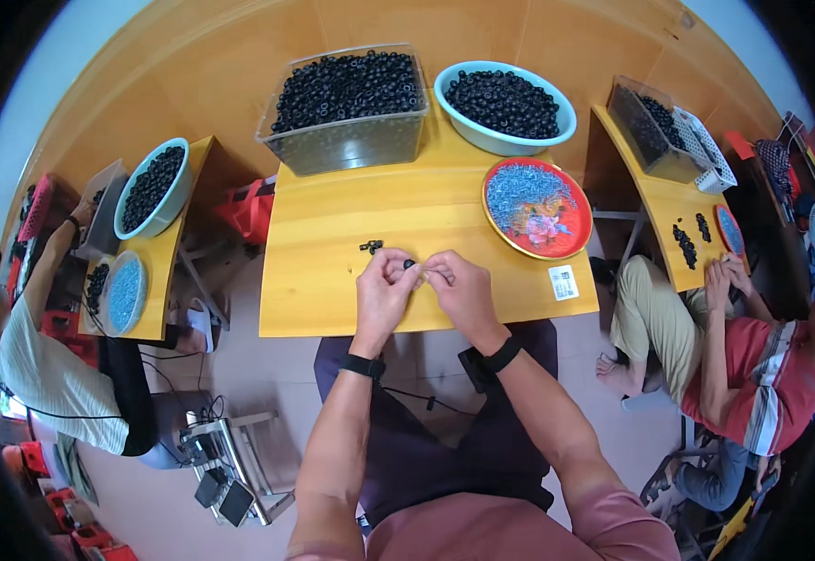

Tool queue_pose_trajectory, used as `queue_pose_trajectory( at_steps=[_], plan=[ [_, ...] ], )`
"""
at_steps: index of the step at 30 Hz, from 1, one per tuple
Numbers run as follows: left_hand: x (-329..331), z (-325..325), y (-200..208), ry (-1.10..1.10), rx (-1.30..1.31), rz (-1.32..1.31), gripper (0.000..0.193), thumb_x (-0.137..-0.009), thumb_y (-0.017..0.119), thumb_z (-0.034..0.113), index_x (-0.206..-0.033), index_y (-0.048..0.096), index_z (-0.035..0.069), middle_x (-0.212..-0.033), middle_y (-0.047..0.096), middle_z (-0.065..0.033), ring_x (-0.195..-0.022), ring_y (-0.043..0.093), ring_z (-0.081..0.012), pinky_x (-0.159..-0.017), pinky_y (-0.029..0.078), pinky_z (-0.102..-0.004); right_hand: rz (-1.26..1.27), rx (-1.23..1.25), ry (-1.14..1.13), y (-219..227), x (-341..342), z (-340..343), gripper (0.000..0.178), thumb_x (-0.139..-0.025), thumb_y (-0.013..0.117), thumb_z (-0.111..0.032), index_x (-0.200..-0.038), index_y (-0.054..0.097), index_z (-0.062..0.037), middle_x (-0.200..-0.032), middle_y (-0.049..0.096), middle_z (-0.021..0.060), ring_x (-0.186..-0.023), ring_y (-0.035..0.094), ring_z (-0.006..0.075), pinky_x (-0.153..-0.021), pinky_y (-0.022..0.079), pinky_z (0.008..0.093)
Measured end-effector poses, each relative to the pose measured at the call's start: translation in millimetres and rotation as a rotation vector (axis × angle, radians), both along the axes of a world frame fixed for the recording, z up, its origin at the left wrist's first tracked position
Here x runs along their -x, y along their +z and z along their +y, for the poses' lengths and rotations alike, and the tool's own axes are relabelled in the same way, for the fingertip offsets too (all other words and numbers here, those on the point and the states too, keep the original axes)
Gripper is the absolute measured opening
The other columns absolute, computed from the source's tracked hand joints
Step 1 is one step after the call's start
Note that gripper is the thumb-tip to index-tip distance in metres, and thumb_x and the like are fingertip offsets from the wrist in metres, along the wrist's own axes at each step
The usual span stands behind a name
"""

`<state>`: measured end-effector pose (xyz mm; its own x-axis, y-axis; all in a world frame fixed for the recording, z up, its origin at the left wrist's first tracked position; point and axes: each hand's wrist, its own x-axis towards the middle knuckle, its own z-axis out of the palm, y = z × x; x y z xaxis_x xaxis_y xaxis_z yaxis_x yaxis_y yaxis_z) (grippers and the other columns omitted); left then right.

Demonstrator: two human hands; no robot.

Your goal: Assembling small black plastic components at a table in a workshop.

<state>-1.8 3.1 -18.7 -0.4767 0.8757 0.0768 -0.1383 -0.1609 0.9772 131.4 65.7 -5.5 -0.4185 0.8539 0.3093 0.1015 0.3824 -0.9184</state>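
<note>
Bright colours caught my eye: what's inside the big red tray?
The tray holds small blue-grey pieces, mostly toward its far side; a pink flower print shows. What the pieces cover is hidden.

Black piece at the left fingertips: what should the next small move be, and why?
Probably ease the right hand in until its fingertips meet the black piece. The left hand holds that piece at its fingertips, above the table, and the right fingers are close beside it. Whether the right hand holds something is too small to tell.
</note>
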Motion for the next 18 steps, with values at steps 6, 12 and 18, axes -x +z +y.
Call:
queue_pose_trajectory(
  at_steps=[6, 12, 18],
  plan=[
    [0.6, -0.4, 1.6, 0.026, 0.071, 0.109, 0.016, -0.093, 0.07, 0.0, -0.106, 0.059, -0.001, -0.088, 0.069, -0.0048, -0.077, 0.067, -0.0085, -0.069, 0.055, -0.0225, -0.098, -0.17, -0.067, -2.1, -3.0, -0.6, 0.008, -0.087, 0.07, -0.004, -0.094, 0.069, -0.0014, -0.088, 0.07, 0.0155, -0.078, 0.069, 0.0337, -0.069, 0.054, 0.04],
    [1.8, -0.1, 0.0, 0.017, 0.093, 0.152, 0.017, -0.094, 0.07, 0.0, -0.106, 0.058, 0.0, -0.088, 0.068, -0.0042, -0.077, 0.066, -0.0084, -0.068, 0.053, -0.0216, -0.076, -0.156, -0.017, -4.5, -1.4, -2.5, 0.008, -0.087, 0.07, -0.005, -0.094, 0.07, -0.0017, -0.089, 0.07, 0.0157, -0.079, 0.069, 0.0331, -0.07, 0.054, 0.0399],
    [0.2, 1.2, -1.0, 0.025, 0.072, 0.111, 0.017, -0.093, 0.071, 0.0, -0.105, 0.06, -0.001, -0.089, 0.069, -0.0042, -0.078, 0.065, -0.0075, -0.07, 0.053, -0.0217, -0.009, -0.044, 0.001, -14.2, -3.1, 1.5, 0.013, -0.087, 0.071, -0.004, -0.099, 0.07, -0.0003, -0.088, 0.072, 0.0164, -0.079, 0.072, 0.0308, -0.071, 0.055, 0.0378]
  ],
)
